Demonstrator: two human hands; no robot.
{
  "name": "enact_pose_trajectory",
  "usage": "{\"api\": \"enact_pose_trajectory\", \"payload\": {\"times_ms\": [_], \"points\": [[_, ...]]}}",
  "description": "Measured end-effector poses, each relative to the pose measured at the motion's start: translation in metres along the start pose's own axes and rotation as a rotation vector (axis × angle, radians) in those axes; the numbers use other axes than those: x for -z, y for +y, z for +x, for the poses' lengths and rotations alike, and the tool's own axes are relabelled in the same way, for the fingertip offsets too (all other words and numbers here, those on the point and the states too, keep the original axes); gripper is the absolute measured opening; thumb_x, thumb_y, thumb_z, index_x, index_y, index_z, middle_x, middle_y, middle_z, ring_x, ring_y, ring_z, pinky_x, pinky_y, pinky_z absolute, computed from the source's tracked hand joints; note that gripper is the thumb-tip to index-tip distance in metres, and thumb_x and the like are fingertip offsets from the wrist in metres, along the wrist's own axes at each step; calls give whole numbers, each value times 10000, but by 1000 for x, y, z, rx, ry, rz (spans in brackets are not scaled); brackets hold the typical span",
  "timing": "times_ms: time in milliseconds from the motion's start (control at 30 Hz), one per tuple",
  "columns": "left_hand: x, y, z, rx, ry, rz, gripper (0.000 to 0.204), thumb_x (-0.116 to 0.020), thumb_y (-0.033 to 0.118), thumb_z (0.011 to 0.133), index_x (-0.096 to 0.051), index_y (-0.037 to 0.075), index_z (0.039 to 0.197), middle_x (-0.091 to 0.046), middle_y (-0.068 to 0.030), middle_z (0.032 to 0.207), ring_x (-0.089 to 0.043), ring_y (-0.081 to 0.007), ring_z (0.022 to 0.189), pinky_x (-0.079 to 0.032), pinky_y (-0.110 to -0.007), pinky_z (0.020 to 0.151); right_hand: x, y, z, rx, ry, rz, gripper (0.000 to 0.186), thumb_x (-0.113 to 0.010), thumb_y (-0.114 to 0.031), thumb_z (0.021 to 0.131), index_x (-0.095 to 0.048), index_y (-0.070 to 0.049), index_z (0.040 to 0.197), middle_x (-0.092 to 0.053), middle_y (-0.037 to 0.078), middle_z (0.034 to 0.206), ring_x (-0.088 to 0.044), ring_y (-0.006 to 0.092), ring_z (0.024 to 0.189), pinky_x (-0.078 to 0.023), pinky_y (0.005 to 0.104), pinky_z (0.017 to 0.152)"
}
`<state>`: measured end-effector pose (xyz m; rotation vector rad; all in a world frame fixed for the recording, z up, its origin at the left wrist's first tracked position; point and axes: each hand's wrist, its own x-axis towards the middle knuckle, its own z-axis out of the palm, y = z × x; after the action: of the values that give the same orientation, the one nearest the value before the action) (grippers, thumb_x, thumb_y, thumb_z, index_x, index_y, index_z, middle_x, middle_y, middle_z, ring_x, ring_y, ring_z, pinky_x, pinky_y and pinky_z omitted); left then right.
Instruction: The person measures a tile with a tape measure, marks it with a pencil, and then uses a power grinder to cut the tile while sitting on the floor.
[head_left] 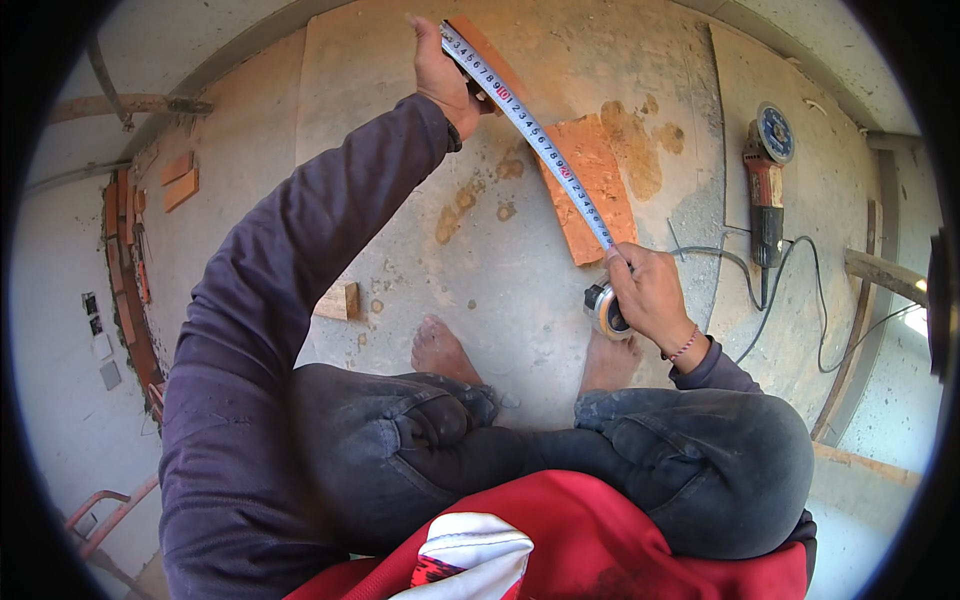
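Note:
A steel tape measure blade [545, 150] stretches diagonally between my two hands, bowing slightly. At the far end, my left hand [445, 82] is closed, thumb up, around a narrow orange tile piece [487, 52], and the blade's end lies along it. A small dark object partly shows under those fingers; I cannot make out what it is. Nearer to me, my right hand [650, 292] grips the round tape measure case [607, 308] above my right foot. Beneath the blade, a larger rough orange tile [592, 190] rests on the floor.
An angle grinder [767, 190] with a blue disc lies at the right, its cord [745, 265] looping over the floor. A wood block [339, 301] sits left of my feet. Tile pieces [180, 184] lie far left, and wooden poles [880, 275] stand right.

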<state>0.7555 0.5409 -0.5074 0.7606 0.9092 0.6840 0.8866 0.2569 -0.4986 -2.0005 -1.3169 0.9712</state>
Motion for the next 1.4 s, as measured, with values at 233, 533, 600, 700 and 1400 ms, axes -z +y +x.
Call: {"api": "enact_pose_trajectory", "payload": {"times_ms": [233,533,600,700,1400], "points": [[2,-2,2,-5,-45,-187,783,-433,779,829,-623,90,1149,-694,-128,1004,-670,-312,859,-562,-449,720,-1,-1,-2,-40,-16,37,266,-539,-158,917,-584,37,742,-549,240,633,-568,403,574,-440,432,559],[-9,-2,7,-31,-63,-73,836,-234,842,838,-618,160,1131,-670,-55,900,-647,-213,744,-521,-376,543,6,-1,0,38,53,-80,236,-550,-157,906,-628,24,777,-587,245,668,-590,428,625,-457,462,581],[-3,1,5,39,-78,-47,822,-239,848,833,-628,164,1070,-660,-43,821,-632,-193,662,-467,-340,471,7,0,1,36,51,-101,234,-553,-155,904,-628,24,774,-589,245,669,-591,428,628,-456,464,580],[-2,2,3,63,-84,-30,807,-244,857,826,-630,164,978,-631,-27,705,-592,-173,540,-379,-300,389,8,2,1,47,67,-126,233,-557,-153,903,-627,24,768,-590,244,666,-590,427,629,-455,466,579],[-3,1,3,32,-84,-11,825,-242,874,809,-628,159,949,-616,-26,653,-583,-162,491,-354,-280,351,9,3,1,56,57,-152,230,-554,-147,903,-618,24,762,-584,244,656,-586,429,616,-450,466,568]]}}
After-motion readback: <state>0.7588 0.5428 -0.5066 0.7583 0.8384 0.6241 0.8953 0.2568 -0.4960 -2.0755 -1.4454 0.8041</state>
